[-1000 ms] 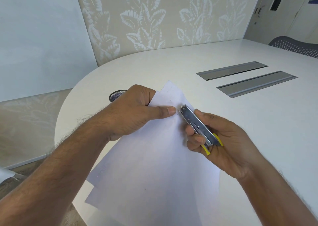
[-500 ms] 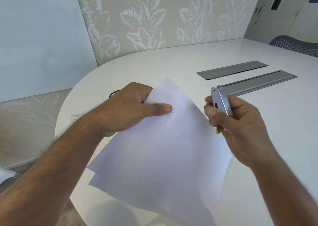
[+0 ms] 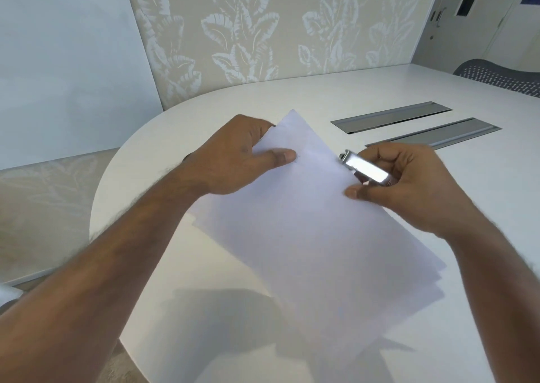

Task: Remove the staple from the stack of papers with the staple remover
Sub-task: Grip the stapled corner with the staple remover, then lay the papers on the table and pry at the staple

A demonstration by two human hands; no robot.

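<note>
Stack of papers [image 3: 306, 236] is pinched near its top corner by the left hand [image 3: 233, 160] above the table [image 3: 482, 222], staple remover [image 3: 363, 169] gripped in the right hand [image 3: 409, 184] at the sheet's edge; staple not discernible, removal judged unconfirmed.

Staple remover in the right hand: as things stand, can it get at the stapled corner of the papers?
Probably yes. The right hand holds the staple remover at the papers' right edge, nothing between. The left hand pinches the far corner, thumb close by. The staple itself is too faint to see.
</note>
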